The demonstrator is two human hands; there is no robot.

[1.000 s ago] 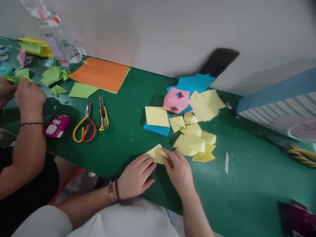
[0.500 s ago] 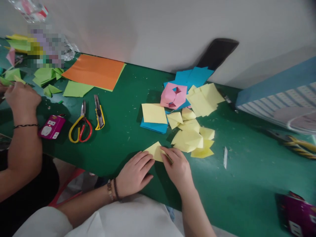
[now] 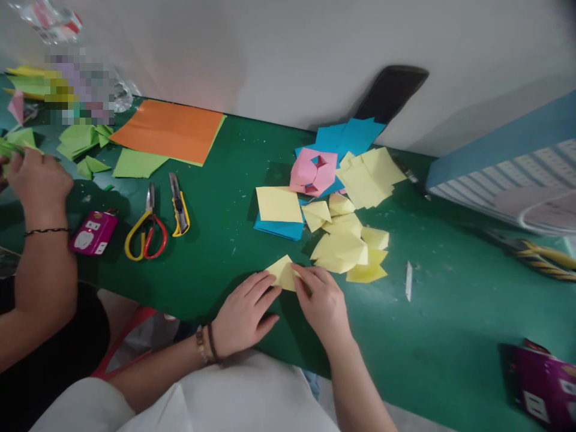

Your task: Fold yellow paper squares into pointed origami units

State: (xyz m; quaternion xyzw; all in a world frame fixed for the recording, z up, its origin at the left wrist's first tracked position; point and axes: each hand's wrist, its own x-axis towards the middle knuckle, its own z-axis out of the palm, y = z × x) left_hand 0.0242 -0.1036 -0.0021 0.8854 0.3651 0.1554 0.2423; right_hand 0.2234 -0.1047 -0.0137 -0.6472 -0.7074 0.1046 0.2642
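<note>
A partly folded yellow paper lies on the green table in front of me. My left hand rests flat with its fingertips on the paper's left side, thumb apart. At the paper's right edge, my right hand has its fingers bent together and pinches the paper. Beyond my hands is a yellow square on blue sheets. Folded yellow pieces lie in a pile to the right, and a pink folded paper shape sits behind them, beside yellow sheets.
Scissors, a yellow cutter and a purple power socket lie left. Another person's hand handles green paper. Orange paper is at the back; pliers and a box are right.
The view has shifted slightly. My hands have stayed at the yellow paper in nearly the same pose. The other person's hand has moved a little with the green paper.
</note>
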